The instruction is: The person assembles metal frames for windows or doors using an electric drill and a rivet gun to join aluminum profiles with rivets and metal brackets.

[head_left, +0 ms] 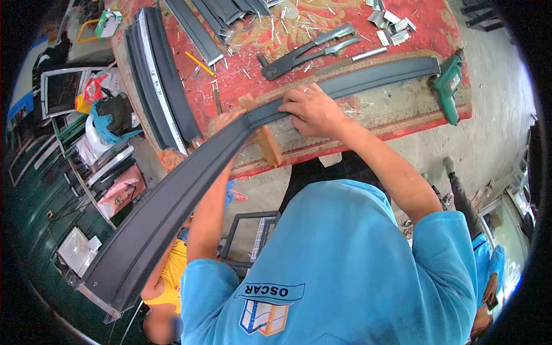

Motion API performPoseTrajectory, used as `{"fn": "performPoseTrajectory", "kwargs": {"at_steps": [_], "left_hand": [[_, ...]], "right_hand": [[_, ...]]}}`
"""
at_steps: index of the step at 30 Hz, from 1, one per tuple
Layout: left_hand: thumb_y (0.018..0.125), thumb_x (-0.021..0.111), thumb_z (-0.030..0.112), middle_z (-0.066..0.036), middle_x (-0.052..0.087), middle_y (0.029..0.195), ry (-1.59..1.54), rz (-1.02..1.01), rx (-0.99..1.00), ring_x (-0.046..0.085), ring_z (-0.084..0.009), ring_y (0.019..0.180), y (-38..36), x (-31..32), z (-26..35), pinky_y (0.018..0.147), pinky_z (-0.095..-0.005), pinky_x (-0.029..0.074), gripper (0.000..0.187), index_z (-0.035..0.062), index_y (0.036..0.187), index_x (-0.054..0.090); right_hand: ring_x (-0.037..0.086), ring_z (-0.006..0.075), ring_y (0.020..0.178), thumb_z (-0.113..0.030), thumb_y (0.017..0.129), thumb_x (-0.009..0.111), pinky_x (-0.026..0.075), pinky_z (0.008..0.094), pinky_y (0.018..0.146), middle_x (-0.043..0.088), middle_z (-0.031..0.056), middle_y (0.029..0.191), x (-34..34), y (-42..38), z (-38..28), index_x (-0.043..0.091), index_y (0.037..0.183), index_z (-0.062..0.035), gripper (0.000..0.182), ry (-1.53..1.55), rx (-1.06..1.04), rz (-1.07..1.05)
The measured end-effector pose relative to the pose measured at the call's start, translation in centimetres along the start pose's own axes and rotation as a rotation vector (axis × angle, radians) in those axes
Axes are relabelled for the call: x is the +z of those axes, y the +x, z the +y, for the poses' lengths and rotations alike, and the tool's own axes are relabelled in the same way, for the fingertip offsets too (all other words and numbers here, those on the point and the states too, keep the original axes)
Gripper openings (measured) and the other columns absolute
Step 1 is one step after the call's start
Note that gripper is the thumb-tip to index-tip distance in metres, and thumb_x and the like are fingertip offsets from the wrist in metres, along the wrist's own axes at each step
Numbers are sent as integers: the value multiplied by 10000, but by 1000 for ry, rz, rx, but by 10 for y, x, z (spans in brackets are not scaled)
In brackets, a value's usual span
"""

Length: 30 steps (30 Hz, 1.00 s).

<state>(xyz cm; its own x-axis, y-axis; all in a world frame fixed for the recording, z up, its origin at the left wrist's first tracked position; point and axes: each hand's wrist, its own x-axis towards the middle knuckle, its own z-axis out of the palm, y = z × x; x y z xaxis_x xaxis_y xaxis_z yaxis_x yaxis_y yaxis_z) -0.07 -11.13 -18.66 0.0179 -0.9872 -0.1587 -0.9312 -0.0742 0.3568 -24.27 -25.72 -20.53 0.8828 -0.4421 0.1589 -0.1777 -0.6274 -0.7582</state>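
Observation:
A long, dark grey, curved trim strip [178, 175] runs from the lower left, near the camera, across to the right side of the table. My right hand [313, 110], with a ring on one finger, curls its fingers and thumb over the strip near the middle. My left hand [225, 119] reaches beneath the strip and grips its far edge; much of it is hidden. Between my hands, a wooden block [269, 147] lies crosswise under the strip. A green power drill [448, 87] rests by the strip's right end.
Beyond the strip lie a black long-handled tool [307, 52], a silver-handled tool [368, 54], a yellow pencil [200, 64] and cut metal pieces [394, 26]. More dark strips [169, 86] are at the left. A person in yellow [169, 276] is below left; another in blue [489, 261] stands right.

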Motion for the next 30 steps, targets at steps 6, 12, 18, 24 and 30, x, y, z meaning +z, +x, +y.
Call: {"fn": "performPoseTrajectory", "kwargs": {"at_steps": [6,12,18,24,30], "left_hand": [[672,807,350,-109,649,1034,44,69,46,605,-337,945,9,3,2,839,-449,481,525,89,1086,619],[662,817,375,-99,646,1026,44,187,112,600,-321,943,3,15,-7,844,-454,478,547,83,1082,622],[655,828,371,-95,646,1013,10,283,147,601,-317,928,0,26,-14,838,-452,478,549,82,1075,624],[676,817,362,-100,645,1028,78,190,90,602,-326,954,-4,30,-13,842,-460,474,521,86,1072,621],[681,817,364,-105,632,1096,0,179,85,587,-326,1042,-6,43,-27,880,-471,456,535,85,1094,622]], "right_hand": [[556,250,1034,-149,713,641,408,399,881,584,63,1001,-1,3,4,676,1013,-121,303,-58,-1,-11],[553,262,1047,-154,697,643,400,403,903,587,74,1016,-1,3,2,669,990,-103,299,-13,-1,13],[560,266,1035,-166,694,645,406,406,899,595,77,1010,3,3,2,676,972,-111,285,-20,24,33],[580,248,984,-135,673,659,408,387,856,603,51,988,1,5,-1,686,989,-116,318,-36,13,72],[584,244,969,-124,672,665,410,380,845,607,42,987,1,3,1,689,976,-111,306,-13,19,62]]}}
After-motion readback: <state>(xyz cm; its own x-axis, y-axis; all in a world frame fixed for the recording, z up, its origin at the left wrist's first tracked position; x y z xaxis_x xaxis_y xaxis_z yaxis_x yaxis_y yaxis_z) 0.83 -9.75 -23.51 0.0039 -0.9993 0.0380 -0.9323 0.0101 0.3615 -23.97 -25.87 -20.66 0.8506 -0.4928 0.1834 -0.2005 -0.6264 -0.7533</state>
